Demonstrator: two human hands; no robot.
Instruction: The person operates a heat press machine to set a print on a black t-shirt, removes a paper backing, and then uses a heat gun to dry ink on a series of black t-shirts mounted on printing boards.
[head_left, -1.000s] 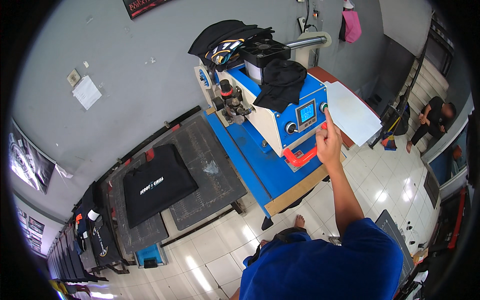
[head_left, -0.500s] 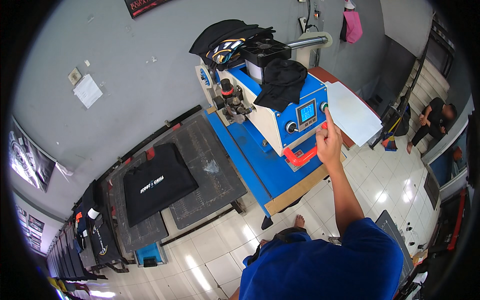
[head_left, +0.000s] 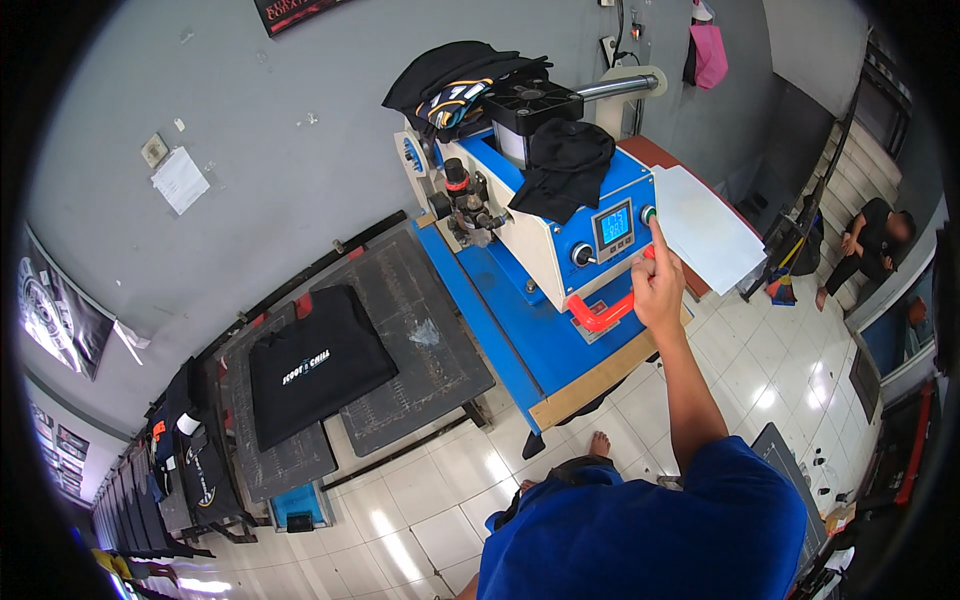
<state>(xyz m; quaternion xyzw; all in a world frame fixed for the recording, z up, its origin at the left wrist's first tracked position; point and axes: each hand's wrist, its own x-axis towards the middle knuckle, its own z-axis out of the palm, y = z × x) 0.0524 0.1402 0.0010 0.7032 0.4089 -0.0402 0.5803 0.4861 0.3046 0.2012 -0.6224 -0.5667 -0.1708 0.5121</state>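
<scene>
My right hand (head_left: pixel 657 287) is raised at the front of a blue and white heat press (head_left: pixel 540 245). Its index finger is stretched out, the tip touching a round green button (head_left: pixel 649 214) on the control panel. The other fingers curl loosely and hold nothing. Left of the button, a small lit display (head_left: pixel 613 226) sits beside a black selector knob (head_left: pixel 583 254). A red handle (head_left: pixel 600 318) juts out below, partly behind my hand. A red control shows in part by my fingers. My left hand is out of the picture.
A black garment (head_left: pixel 322 367) with a white print lies on a dark platen (head_left: pixel 420 345) at left. Black cloths (head_left: pixel 565 165) are draped over the press. White sheets (head_left: pixel 705 230) lie behind it at right. A person (head_left: pixel 868 240) sits on the stairs (head_left: pixel 862 165).
My right hand and its fingertip stay in place at the green button. The view has shifted very slightly.
</scene>
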